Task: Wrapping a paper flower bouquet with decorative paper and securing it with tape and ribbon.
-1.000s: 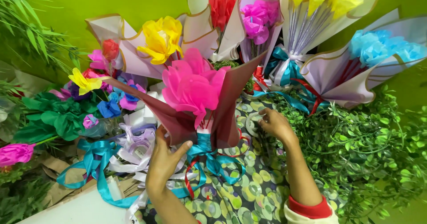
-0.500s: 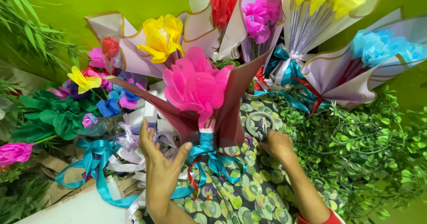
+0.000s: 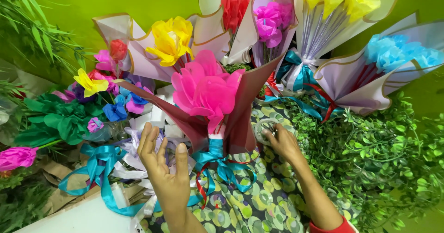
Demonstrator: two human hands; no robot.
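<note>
Left hand [image 3: 165, 168] open, fingers spread beside bouquet [image 3: 210, 99] base, not gripping. Right hand [image 3: 282, 142] pinches tape roll [image 3: 264, 130]. Bouquet stands between hands, unsupported; risk: tips sideways, ribbon [image 3: 222, 163] snags.

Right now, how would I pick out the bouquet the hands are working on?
Start at the patterned cloth in front of the green wall. The bouquet stands at its middle, between the left hand and right hand. Alone among its pale-wrapped neighbours, it has dark maroon wrapping around one big pink paper flower, tied with a teal bow.
</note>
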